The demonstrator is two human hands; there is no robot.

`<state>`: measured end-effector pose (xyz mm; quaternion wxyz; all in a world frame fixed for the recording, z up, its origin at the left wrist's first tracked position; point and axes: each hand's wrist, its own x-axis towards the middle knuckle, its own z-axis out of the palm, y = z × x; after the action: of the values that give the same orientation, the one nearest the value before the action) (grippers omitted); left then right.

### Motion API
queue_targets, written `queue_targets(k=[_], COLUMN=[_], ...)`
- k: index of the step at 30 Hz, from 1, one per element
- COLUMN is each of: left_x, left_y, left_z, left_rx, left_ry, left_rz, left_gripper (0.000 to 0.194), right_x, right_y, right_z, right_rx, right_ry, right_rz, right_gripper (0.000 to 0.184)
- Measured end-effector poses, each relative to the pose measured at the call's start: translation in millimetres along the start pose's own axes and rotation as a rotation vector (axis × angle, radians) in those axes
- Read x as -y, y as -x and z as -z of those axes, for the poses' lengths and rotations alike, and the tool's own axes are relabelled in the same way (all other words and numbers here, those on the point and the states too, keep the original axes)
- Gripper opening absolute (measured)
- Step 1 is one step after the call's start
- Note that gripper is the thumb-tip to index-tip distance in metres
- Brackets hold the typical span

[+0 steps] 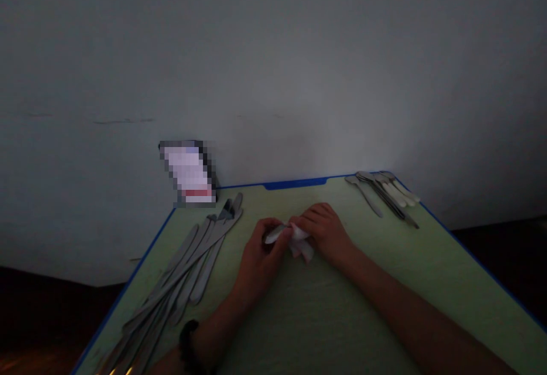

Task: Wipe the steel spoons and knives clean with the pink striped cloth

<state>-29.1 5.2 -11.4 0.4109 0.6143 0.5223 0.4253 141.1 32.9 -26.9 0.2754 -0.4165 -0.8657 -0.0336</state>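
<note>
My left hand [258, 258] and my right hand [325, 231] meet at the middle of a pale green table [384, 284] with a blue rim. Between them is a piece of metal cutlery [276, 233], pinched in my left fingers. My right hand's fingers are curled round a crumpled white cloth or tissue [300, 243] that is pressed against the cutlery. Which kind of utensil it is I cannot make out in the dim light. A dark band sits on my left wrist [188, 338].
A long heap of several metal utensils [188, 272] lies along the table's left side, reaching the near edge. A smaller pile of cutlery [387, 192] rests at the far right corner. A blurred-out card [188, 172] stands against the grey wall behind the table.
</note>
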Motion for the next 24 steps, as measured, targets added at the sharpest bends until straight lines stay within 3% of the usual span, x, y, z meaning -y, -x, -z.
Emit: queue_targets(k=[7,11,15,20,24], left_x=[-2,0,3,4,3], left_y=[2,2,1,4,8], left_z=[3.9,4.8,3.9,1.9,0.3], left_rx=[0.130,0.115,0.087,0.218,0.260], left_ry=[-0.098,-0.135,-0.283,-0.588,-0.705], left_rz=[-0.031,-0.054,-0.118,-0.184,-0.199], left_gripper=[0.026,0.025,0.023,0.025,0.021], right_x=[-4,0,3,1,-1], right_y=[-1,-2,-1,-1,-1], right_z=[1,3,1,-6,-10], right_rx=[-0.034,-0.037,-0.039,-0.071,-0.082], right_ry=[-0.021,-0.035,-0.039,-0.012,0.000], right_rz=[-0.046,-0.002,0.002,-0.031,-0.088], right_gripper=[0.027,0.031,0.031,0.030,0.033])
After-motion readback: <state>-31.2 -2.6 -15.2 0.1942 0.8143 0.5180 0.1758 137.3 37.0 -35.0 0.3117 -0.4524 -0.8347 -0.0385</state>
